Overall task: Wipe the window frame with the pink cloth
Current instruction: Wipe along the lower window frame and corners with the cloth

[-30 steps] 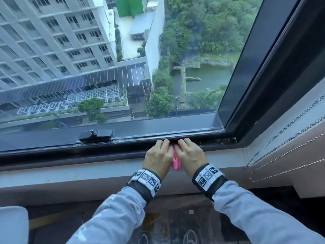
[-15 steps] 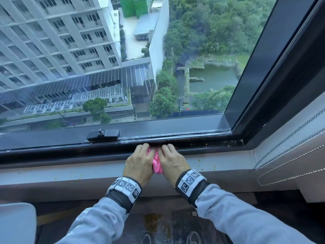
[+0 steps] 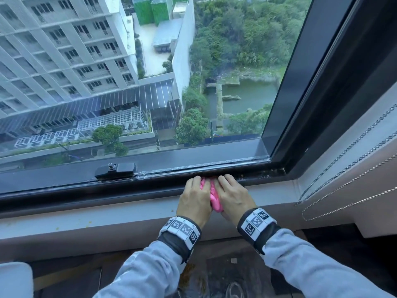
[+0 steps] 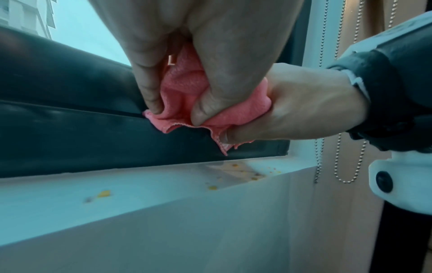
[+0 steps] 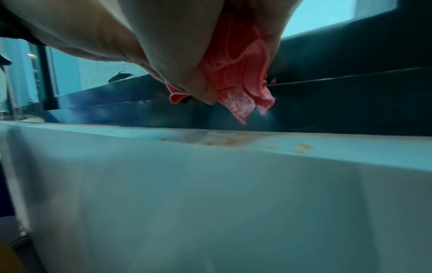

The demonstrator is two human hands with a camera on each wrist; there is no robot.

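Fingertips (image 4: 153, 103) of the left hand (image 3: 194, 197) and the thumb beside them pinch the pink cloth (image 3: 213, 195), clamped on its bunched folds; the right hand (image 3: 233, 196) grips the same bundle from the 3 o'clock side, its thumb curled over the lower hem. Both hands sit side by side, knuckles up, fingers reaching toward 12 o'clock.

Seen from the left wrist, the cloth is a crumpled wad of salmon-pink fabric with a fine ribbed weave and a stitched edge; loose corners hang down at 6 o'clock from between the hands. It is pressed against the dark bottom rail of the window frame (image 3: 150, 186), right where the rail's groove runs.

Nearer than the frame lies the pale sill (image 3: 86, 214), dotted with small yellow crumbs (image 4: 104, 194). Farther along the rail, toward 10 o'clock from the hands, a black latch (image 3: 116, 169) sits on the sash. At 3 o'clock, beaded blind chains (image 3: 343, 175) hang against the side wall. Beyond the glass are a white apartment block (image 3: 53, 50), trees and a green pond (image 3: 247, 93).
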